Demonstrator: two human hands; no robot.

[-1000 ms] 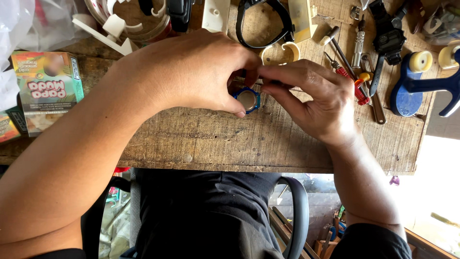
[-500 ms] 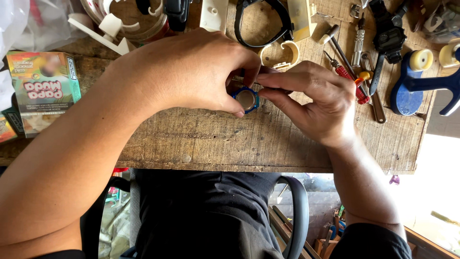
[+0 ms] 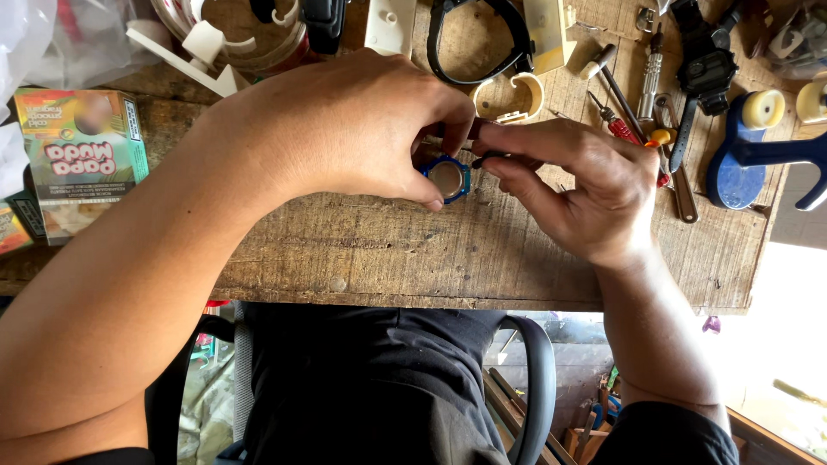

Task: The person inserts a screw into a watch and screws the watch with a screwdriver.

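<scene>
Work is under way on a small blue watch case (image 3: pixel 448 177) at the centre of the frame, on the wooden table (image 3: pixel 388 250). The left hand (image 3: pixel 345 129) closes its grip on the case, pinning it down. The right hand (image 3: pixel 577 185) pinches a thin dark tool (image 3: pixel 489 158) tight, its tip at the case's edge. Judging by this, the next move needs a steady case and fine aim.

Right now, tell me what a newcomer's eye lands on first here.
Both hands meet mid-bench: the left hand pinches a small blue watch case while the right hand works a thin dark tool at its edge. Around them the worn wooden workbench is cluttered: a blue clamp far right, a green carton far left.
</scene>
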